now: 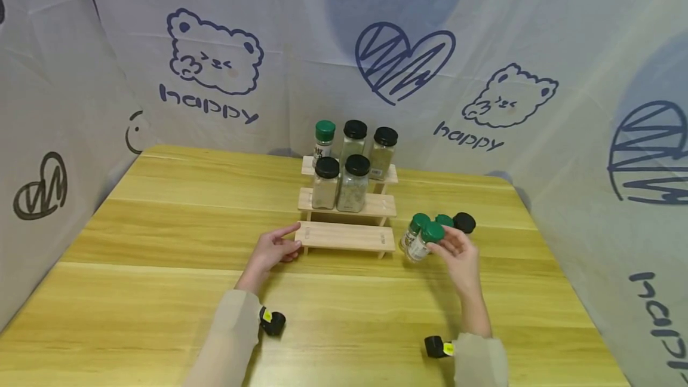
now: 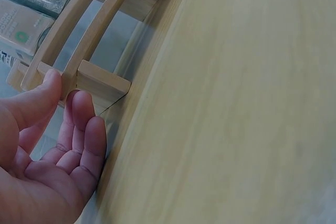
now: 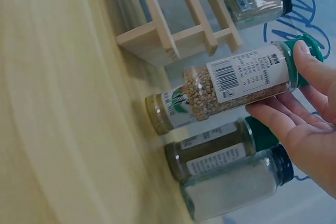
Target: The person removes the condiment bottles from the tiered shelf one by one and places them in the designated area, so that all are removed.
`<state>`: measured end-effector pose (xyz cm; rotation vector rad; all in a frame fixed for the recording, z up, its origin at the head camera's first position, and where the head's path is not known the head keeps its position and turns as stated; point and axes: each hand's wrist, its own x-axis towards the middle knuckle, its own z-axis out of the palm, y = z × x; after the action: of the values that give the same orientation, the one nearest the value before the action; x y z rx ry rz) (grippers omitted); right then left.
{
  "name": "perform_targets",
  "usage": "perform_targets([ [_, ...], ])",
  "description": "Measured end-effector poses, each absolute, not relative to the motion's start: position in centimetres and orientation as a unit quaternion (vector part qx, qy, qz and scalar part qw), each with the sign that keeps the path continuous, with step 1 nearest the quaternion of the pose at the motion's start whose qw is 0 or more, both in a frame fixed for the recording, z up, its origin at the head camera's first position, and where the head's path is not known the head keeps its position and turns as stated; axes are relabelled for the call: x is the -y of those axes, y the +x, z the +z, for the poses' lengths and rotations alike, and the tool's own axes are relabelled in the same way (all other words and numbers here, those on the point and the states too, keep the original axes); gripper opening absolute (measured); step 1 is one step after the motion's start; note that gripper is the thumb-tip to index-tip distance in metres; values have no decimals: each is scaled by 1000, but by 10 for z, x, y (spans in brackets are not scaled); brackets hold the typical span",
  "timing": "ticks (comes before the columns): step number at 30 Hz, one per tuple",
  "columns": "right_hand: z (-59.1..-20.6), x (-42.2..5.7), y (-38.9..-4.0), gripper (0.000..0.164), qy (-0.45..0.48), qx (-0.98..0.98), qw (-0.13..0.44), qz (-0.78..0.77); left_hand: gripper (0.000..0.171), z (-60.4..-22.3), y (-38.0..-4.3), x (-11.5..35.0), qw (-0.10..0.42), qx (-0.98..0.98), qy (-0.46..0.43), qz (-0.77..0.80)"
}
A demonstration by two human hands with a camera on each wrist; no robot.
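Observation:
A three-step wooden spice rack (image 1: 344, 236) stands mid-table. My left hand (image 1: 271, 252) grips the left end of its lowest step, thumb (image 2: 51, 82) on the upper side and fingers curled beneath. To the rack's right, my right hand (image 1: 461, 258) holds a green-capped spice jar (image 3: 247, 77) by its cap, thumb on one side and fingers on the other. Tan granules fill this jar, and its white label shows a barcode. The jar is tilted and raised above the table. Beside it stand two more green-capped jars (image 3: 212, 150) and a black-capped jar (image 3: 231, 187) with pale contents.
On the rack's top step stand a green-capped jar (image 1: 323, 145) and two black-capped jars (image 1: 383, 154). Two more black-capped jars (image 1: 325, 187) occupy the middle step. A printed cloth (image 1: 301, 76) hangs behind and beside the wooden table (image 1: 161, 214).

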<state>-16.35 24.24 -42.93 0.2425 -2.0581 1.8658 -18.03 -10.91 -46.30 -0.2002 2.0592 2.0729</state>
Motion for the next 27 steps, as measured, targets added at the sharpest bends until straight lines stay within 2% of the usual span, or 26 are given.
perform_targets([
  [3,-439,-247,-166,33,96,722,165,665,44,-463,-180,110,104,-700,-66,704],
  [6,-433,-241,-162,34,58,744,149,649,44,-463,-180,110,104,-700,-64,704],
  [10,-471,-260,-183,38,50,752,145,641,44,-463,-180,110,103,-699,-64,704],
  [13,-494,-273,-194,39,82,733,144,660,44,-463,-180,109,102,-699,-64,705],
  [20,-480,-263,-185,35,58,745,134,651,44,-463,-179,109,102,-697,-64,706],
  [27,-441,-237,-164,36,37,737,131,663,44,-463,-179,109,102,-697,-64,707],
])
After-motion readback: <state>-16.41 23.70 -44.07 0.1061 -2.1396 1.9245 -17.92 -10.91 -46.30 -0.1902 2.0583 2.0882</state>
